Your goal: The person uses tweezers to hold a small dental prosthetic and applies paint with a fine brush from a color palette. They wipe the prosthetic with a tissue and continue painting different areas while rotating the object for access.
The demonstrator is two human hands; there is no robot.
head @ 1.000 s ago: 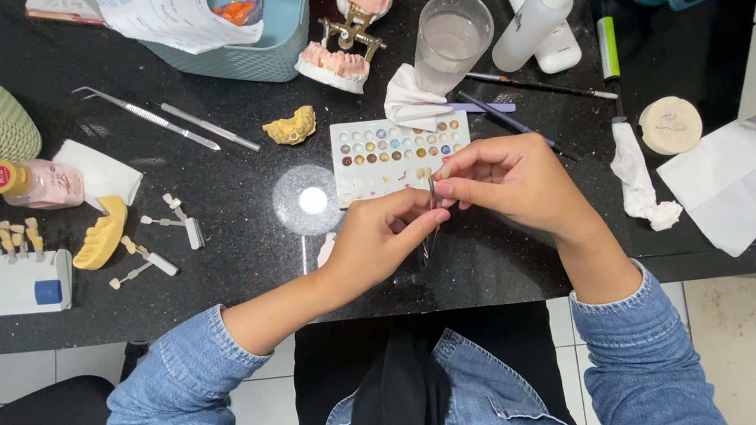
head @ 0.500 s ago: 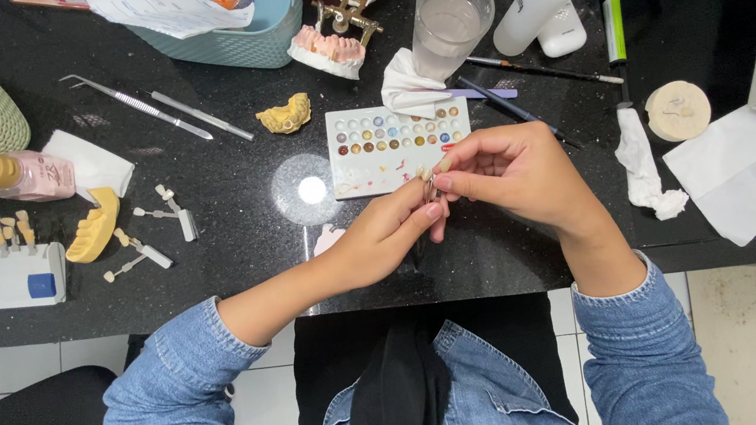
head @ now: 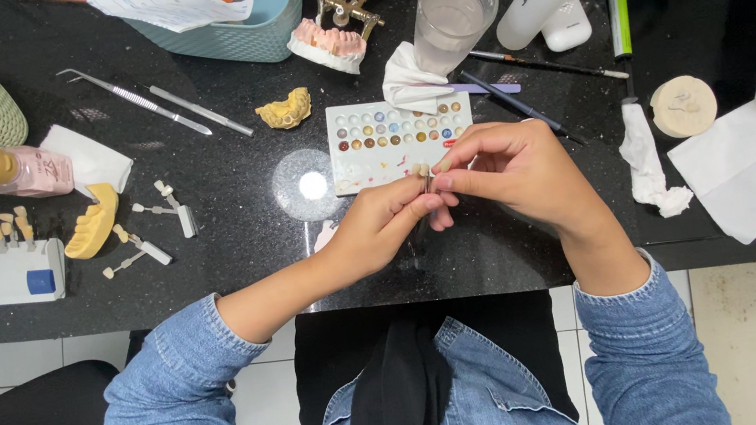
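Black worktop (head: 230, 178), both hands' fingers (head: 449, 163) pinched together on tiny, mostly hidden piece (head: 426, 176)

Palette (head: 400, 141) ahead; bare counter (head: 230, 183) left

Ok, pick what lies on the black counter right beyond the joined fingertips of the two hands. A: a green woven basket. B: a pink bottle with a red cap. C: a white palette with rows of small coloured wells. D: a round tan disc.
C: the white palette with its coloured wells sits just past where the left hand and right hand meet.
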